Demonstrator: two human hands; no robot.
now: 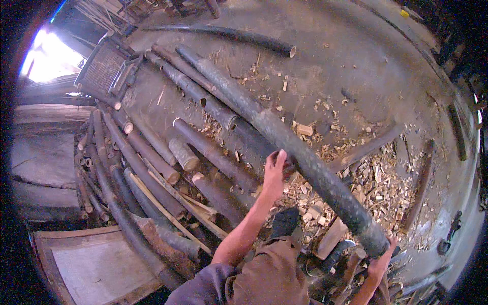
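Note:
A long, thick bamboo pole, dark with mottled grey patches, slants from the upper left down to the lower right in front of me. My left hand is closed on its left side around mid-length, the thumb up and the other fingers partly hidden beneath. At the pole's near end, my right hand grips the side of the tip, its fingers mostly out of sight. Behind my left hand lies another dark bamboo pole with holes cut in it, partly covered by the held one.
Wood chips litter the floor under the held pole. Several cut bamboo lengths are piled at left. A bamboo chair stands at the upper left, a framed panel at the lower left. One curved pole lies farther back.

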